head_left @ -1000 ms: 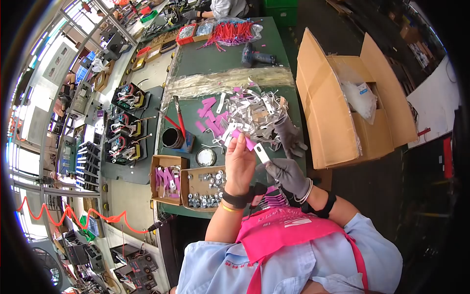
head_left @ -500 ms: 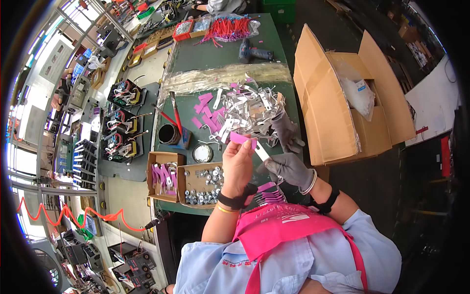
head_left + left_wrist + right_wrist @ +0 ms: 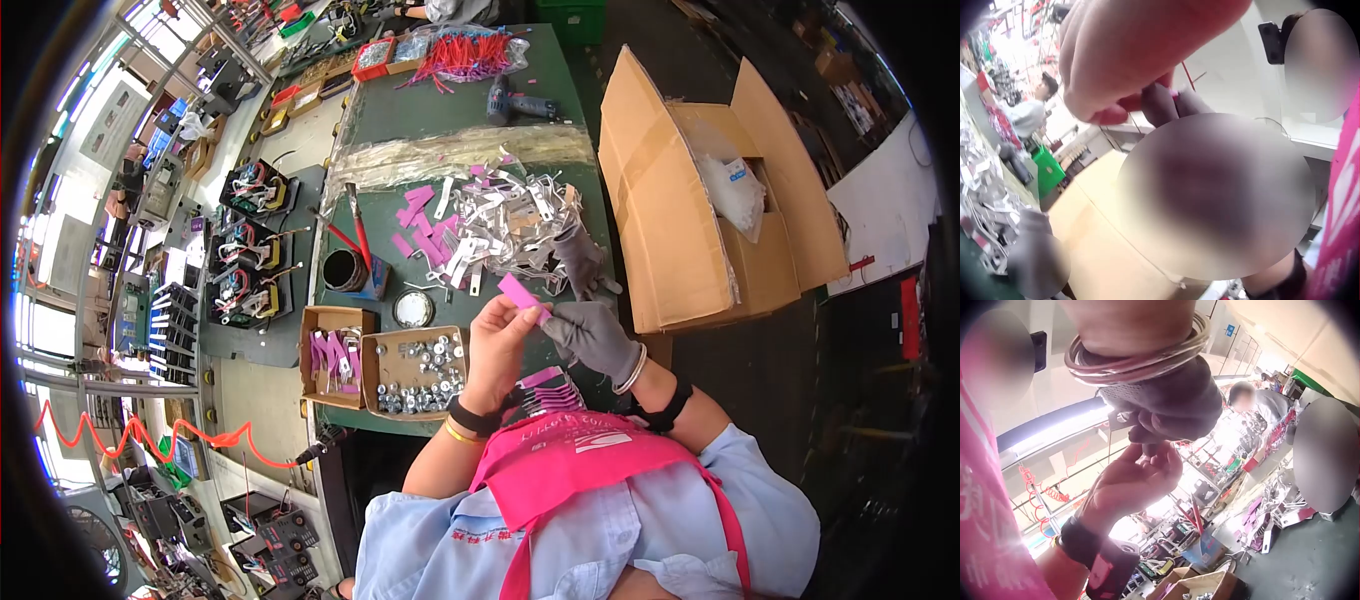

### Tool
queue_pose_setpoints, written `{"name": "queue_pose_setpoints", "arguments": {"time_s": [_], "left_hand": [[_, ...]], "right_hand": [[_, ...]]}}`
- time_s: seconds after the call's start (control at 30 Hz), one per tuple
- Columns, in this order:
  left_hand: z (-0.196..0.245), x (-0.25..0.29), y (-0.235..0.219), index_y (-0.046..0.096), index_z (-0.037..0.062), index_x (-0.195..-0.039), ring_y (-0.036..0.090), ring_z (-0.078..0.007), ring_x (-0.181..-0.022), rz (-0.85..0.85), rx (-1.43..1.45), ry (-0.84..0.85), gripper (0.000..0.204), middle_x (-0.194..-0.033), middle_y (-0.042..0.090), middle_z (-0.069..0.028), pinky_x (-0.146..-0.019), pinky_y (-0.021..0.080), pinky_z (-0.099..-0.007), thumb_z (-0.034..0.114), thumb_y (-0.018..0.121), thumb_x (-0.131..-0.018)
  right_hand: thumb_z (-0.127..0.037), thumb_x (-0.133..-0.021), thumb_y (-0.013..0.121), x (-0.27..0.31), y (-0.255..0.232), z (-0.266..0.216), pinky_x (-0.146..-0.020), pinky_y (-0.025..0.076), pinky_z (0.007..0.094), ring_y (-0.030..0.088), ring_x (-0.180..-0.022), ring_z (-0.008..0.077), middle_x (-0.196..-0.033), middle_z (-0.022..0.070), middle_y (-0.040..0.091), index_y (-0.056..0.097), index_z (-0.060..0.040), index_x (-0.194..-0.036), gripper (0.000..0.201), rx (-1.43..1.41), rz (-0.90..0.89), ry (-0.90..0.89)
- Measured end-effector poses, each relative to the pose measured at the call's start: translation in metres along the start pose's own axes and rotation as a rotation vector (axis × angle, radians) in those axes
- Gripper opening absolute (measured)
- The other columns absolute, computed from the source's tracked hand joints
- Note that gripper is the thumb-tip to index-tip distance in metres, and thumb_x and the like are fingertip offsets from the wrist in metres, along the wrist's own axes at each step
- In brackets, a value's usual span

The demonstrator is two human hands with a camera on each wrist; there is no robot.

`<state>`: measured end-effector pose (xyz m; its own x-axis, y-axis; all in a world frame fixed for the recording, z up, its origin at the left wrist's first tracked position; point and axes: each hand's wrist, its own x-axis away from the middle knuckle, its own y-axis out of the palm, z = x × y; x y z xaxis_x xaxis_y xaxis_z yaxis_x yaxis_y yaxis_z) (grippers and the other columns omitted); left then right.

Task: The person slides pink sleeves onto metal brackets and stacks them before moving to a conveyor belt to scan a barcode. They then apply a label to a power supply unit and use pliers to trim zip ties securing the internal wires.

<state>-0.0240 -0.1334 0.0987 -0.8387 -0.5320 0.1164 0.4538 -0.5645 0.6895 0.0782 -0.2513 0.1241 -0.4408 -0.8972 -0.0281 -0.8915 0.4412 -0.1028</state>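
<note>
Between the two hands is a flat metal bracket with a purple covering (image 3: 521,295), its purple end pointing up and away from the body. My bare left hand (image 3: 497,345) pinches it between thumb and fingers. The gloved right hand (image 3: 592,340) grips the near end, and its grey fingers hide the metal there. In the right wrist view the fingertips of the gloved hand (image 3: 1172,409) and the bare hand (image 3: 1138,487) meet. Past the hands lies a heap of silver brackets (image 3: 520,215), with purple-covered pieces (image 3: 425,225) at its left side.
A box of purple-covered brackets (image 3: 337,395) and a box of silver fasteners (image 3: 375,405) stand at left. Behind them are a dark cup (image 3: 345,272) and a round tin (image 3: 412,309). A grey glove (image 3: 580,262) lies by the heap. An open carton (image 3: 665,250) stands right.
The bracket's slotted silver end, visible earlier between the hands, is now covered by the gloved fingers. The gloved hand has moved up along the bracket, closer to the bare hand.
</note>
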Motion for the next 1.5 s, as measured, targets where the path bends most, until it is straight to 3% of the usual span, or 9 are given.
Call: {"name": "queue_pose_setpoints", "arguments": {"time_s": [0.17, 0.3, 0.67, 0.83, 0.93, 1.07, 1.2, 1.37, 1.5], "left_hand": [[0.005, -0.004, 0.003, 0.059, 0.0018, -0.098, 0.062, -0.0202, -0.091, 0.043, 0.155, 0.109, 0.015, -0.094, 0.065, -0.0089, -0.088, 0.044, -0.0318, 0.0, 0.062, -0.083], [-0.013, 0.004, 0.018, 0.059, 0.0008, -0.099, 0.061, -0.0191, -0.091, 0.029, 0.177, 0.08, 0.016, -0.094, 0.065, -0.0092, -0.087, 0.045, -0.0314, 0.001, 0.061, -0.084], [-0.022, 0.021, 0.035, 0.058, -0.0039, -0.102, 0.061, -0.0168, -0.093, -0.07, -0.194, 0.005, 0.025, -0.098, 0.063, -0.0093, -0.084, 0.049, -0.0279, -0.006, 0.065, -0.078], [-0.03, 0.025, 0.026, 0.06, -0.0025, -0.098, 0.061, -0.0129, -0.085, -0.085, -0.325, 0.1, 0.022, -0.092, 0.062, -0.0069, -0.076, 0.05, -0.025, -0.003, 0.068, -0.077], [-0.011, 0.018, 0.026, 0.057, 0.0, -0.096, 0.06, -0.0121, -0.085, 0.019, -0.228, -0.041, 0.024, -0.093, 0.061, -0.0066, -0.078, 0.049, -0.0251, -0.002, 0.07, -0.076], [-0.024, 0.009, -0.003, 0.041, 0.001, -0.115, 0.06, -0.0132, -0.085, 0.064, -0.61, 0.153, 0.052, -0.095, 0.058, -0.0061, -0.075, 0.05, -0.026, -0.009, 0.066, -0.071], [-0.028, 0.017, -0.037, 0.038, 0.0007, -0.119, 0.061, -0.0222, -0.09, -0.115, -1.045, 0.032, 0.068, -0.103, 0.057, -0.012, -0.078, 0.05, -0.0306, -0.001, 0.076, -0.063], [0.011, -0.016, -0.128, 0.059, 0.0022, -0.103, 0.065, -0.0252, -0.082, 0.154, -1.392, -0.037, 0.039, -0.088, 0.067, -0.0137, -0.074, 0.051, -0.0361, 0.015, 0.073, -0.069], [0.033, -0.058, -0.167, 0.061, 0.0016, -0.098, 0.065, -0.0251, -0.075, 0.278, -1.574, 0.091, 0.032, -0.08, 0.068, -0.013, -0.068, 0.05, -0.0342, 0.017, 0.071, -0.072]], "right_hand": [[-0.055, -0.09, 0.041, 0.004, 0.005, -0.003, -0.041, 0.034, 0.0171, 0.044, -0.046, 0.0023, -0.061, -0.003, 0.05, 0.041, -0.0019, -0.123, 0.062, -0.399, 0.176, 0.068], [-0.06, -0.09, 0.036, 0.004, 0.021, -0.001, -0.043, 0.03, 0.0148, 0.037, -0.047, 0.0002, -0.069, -0.0035, 0.054, 0.047, -0.0037, -0.12, 0.064, -0.506, 0.419, 0.064], [-0.064, -0.09, 0.026, 0.004, 0.023, 0.021, -0.046, 0.035, 0.0158, 0.051, -0.059, 0.0045, -0.083, 0.0037, 0.064, 0.057, -0.0035, -0.107, 0.07, -0.718, 0.439, 0.125], [-0.063, -0.09, 0.025, 0.003, 0.024, 0.023, -0.065, 0.048, 0.0232, 0.059, -0.07, 0.0132, -0.084, 0.0081, 0.063, 0.06, -0.0022, -0.104, 0.071, -0.722, 0.379, 0.086], [-0.058, -0.092, 0.03, 0.0, 0.011, 0.007, -0.073, 0.048, 0.027, 0.059, -0.076, 0.0142, -0.086, 0.0073, 0.064, 0.059, -0.0008, -0.105, 0.065, -0.499, 0.273, 0.207], [-0.021, -0.081, 0.065, -0.009, -0.005, 0.024, -0.061, 0.047, 0.0276, 0.058, -0.066, 0.0168, -0.085, 0.0058, 0.064, 0.065, -0.0058, -0.099, 0.023, 0.534, 0.154, -0.454], [-0.014, -0.07, 0.069, -0.008, 0.0, 0.062, -0.066, 0.045, 0.034, 0.058, -0.075, 0.0244, -0.076, 0.0063, 0.058, 0.07, -0.0105, -0.085, 0.016, 0.329, -0.069, -0.004], [-0.023, -0.077, 0.058, -0.026, 0.01, 0.124, -0.076, 0.045, 0.0367, 0.059, -0.091, 0.022, -0.089, 0.0031, 0.062, 0.067, -0.0197, -0.08, 0.009, 1.258, -0.389, -0.196], [-0.021, -0.08, 0.055, -0.036, 0.035, 0.158, -0.079, 0.045, 0.0378, 0.059, -0.092, 0.0226, -0.097, 0.0027, 0.061, 0.065, -0.0201, -0.087, 0.012, 1.33, -0.852, -0.067]]}}
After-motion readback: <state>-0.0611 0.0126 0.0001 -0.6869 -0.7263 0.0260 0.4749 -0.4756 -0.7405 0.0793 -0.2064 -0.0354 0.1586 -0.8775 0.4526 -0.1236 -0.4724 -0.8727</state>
